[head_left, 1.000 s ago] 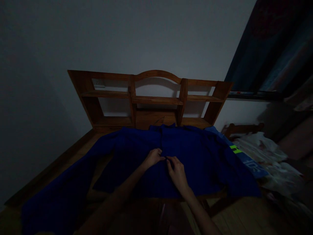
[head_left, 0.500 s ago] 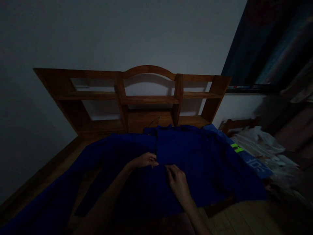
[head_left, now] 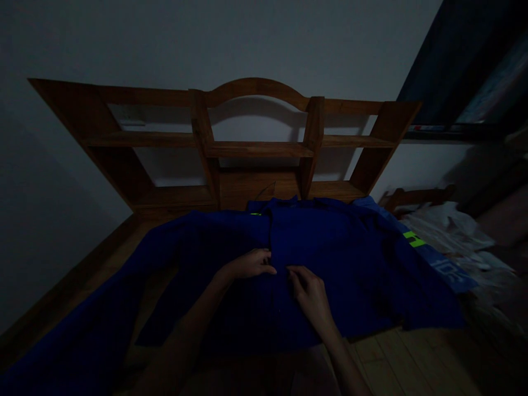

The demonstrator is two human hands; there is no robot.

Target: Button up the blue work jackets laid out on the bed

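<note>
A dark blue garment (head_left: 346,264) lies spread flat on a wooden bed platform (head_left: 396,357), its sleeves reaching out to both sides. A lighter blue sleeve band with a lime-green mark (head_left: 413,239) shows at the right. My left hand (head_left: 249,263) rests at the garment's front opening, fingers pinched on the cloth edge. Close beside it, my right hand (head_left: 308,290) has its fingers curled onto the cloth at the same seam. The room is very dim, so small details at the fingertips are hidden.
A wooden headboard with open shelves (head_left: 247,148) stands against the white wall behind the garment. Crumpled pale bedding or bags (head_left: 449,236) lie at the right, beside a low wooden rail (head_left: 416,195). A dark curtain (head_left: 470,60) hangs at the upper right.
The view has tilted and shifted slightly, lowering the headboard's top into frame. Both hands stay together at the garment's front opening, with the left moving a little lower along the seam.
</note>
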